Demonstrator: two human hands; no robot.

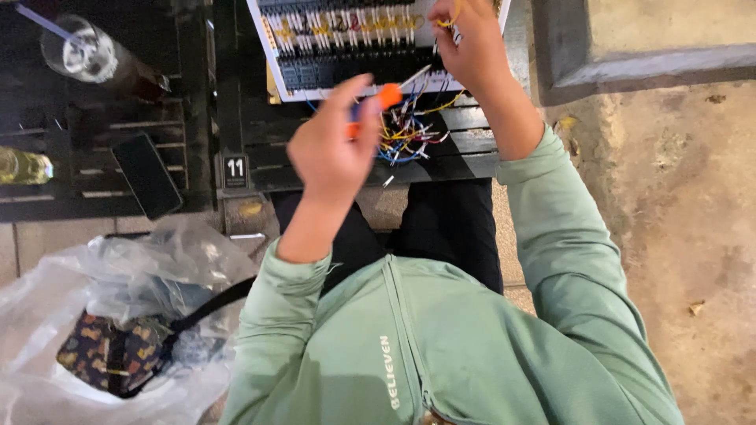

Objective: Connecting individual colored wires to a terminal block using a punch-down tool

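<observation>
Left hand point(331, 153) clenched round an orange-handled screwdriver point(387, 94), handle poking out above the fingers, shaft aimed at the panel point(315, 71). Right hand point(470, 47) further up, pinching a yellow wire point(449, 20) at the terminal rows. Loose wire bundle point(405, 134) lies between both hands, on the dark table point(472, 145).

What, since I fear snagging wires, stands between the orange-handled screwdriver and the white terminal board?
Nothing visible: the left hand holds the orange-handled screwdriver, its tip at the white terminal board's lower edge. A tangle of coloured wires lies just below.
</observation>
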